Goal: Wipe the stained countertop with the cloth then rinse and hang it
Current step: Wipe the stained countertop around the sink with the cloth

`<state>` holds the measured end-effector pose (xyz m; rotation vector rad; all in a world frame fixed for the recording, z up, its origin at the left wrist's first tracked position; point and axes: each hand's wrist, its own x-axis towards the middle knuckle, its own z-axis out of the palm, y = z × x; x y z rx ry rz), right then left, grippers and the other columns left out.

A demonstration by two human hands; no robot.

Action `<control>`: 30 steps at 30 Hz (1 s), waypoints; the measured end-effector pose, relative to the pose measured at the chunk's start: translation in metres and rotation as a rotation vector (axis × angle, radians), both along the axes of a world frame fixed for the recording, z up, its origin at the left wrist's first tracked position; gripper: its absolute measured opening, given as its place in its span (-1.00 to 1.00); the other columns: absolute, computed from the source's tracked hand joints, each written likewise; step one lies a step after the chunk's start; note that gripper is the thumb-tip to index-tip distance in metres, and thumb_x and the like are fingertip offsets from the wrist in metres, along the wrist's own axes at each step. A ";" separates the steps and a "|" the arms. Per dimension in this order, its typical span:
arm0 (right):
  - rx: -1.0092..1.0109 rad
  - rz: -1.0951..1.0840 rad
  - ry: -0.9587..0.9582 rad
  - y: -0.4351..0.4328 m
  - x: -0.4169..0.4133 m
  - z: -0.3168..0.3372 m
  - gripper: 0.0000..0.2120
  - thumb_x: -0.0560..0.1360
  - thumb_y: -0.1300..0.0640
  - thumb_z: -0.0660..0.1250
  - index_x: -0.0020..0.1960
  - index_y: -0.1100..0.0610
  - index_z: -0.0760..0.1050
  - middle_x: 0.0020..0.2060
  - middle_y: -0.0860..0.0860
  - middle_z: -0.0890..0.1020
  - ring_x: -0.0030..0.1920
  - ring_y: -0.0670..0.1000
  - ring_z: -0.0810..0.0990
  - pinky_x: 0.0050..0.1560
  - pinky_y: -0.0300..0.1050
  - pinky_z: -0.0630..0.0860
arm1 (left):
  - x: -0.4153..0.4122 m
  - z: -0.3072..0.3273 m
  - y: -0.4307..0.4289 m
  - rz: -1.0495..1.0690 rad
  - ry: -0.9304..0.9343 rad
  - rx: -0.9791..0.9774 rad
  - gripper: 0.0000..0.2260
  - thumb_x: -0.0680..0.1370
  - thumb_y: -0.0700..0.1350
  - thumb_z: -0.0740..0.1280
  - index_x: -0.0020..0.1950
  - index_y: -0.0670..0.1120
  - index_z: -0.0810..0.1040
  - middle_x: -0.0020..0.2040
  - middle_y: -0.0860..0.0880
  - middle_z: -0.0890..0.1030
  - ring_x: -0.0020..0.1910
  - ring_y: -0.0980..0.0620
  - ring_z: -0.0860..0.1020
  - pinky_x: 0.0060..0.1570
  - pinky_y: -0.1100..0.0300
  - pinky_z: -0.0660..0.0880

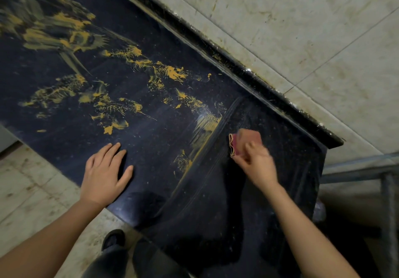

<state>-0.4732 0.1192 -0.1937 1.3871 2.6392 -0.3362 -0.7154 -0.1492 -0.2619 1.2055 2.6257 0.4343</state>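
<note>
We find wiping in hand: right hand (257, 165) fingers curled round the red cloth (245, 140) at the table's (151, 148) right end, left hand (103, 176) flat, fingers spread; next strokes must carry leftward into the yellow stains (170, 72).

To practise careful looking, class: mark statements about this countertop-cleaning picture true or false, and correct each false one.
1. The right hand grips a reddish cloth against the countertop. True.
2. The left hand holds a sponge. False: it lies flat on the countertop with fingers spread, holding nothing.
3. Yellow stains remain on the surface to the left of the cloth. True.
4. The countertop is white. False: it is dark, almost black, with fine speckles.
5. The cloth hangs from a hook. False: it is in the right hand, down at the countertop.
</note>
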 end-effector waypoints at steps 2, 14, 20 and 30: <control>-0.027 -0.052 -0.064 -0.015 -0.006 -0.012 -0.40 0.53 -0.23 0.09 0.43 0.11 0.27 0.48 0.16 0.17 0.50 0.12 0.06 0.42 0.06 0.10 | 0.001 -0.001 0.000 0.008 0.003 0.007 -0.23 0.54 0.30 -0.21 0.20 -0.24 0.53 0.27 -0.22 0.49 0.29 -0.19 0.35 0.18 -0.08 0.22; -0.010 -0.617 0.126 0.059 -0.059 -0.058 -0.53 0.60 -0.12 0.01 0.49 -0.10 0.09 0.52 0.11 -0.04 0.51 0.15 -0.16 0.41 0.28 -0.24 | 0.000 -0.001 0.001 0.012 0.038 -0.009 -0.29 0.57 0.25 -0.16 0.16 -0.25 0.55 0.24 -0.21 0.52 0.27 -0.11 0.30 0.17 0.01 0.17; -0.058 -0.622 0.125 0.135 -0.099 -0.054 -0.56 0.61 -0.12 -0.05 0.49 -0.14 0.10 0.53 0.10 -0.08 0.51 0.14 -0.19 0.39 0.31 -0.28 | -0.001 -0.005 0.002 0.018 0.070 0.007 -0.30 0.57 0.24 -0.15 0.14 -0.26 0.56 0.23 -0.22 0.53 0.27 -0.10 0.31 0.15 0.01 0.19; -0.001 0.229 -0.029 0.055 -0.039 -0.061 -0.35 0.49 -0.33 -0.15 0.45 -0.04 0.23 0.48 0.21 0.14 0.50 0.23 0.02 0.37 0.38 -0.08 | 0.001 -0.002 0.003 0.025 0.072 0.019 -0.29 0.57 0.26 -0.14 0.15 -0.27 0.55 0.23 -0.22 0.53 0.26 -0.11 0.31 0.14 0.00 0.19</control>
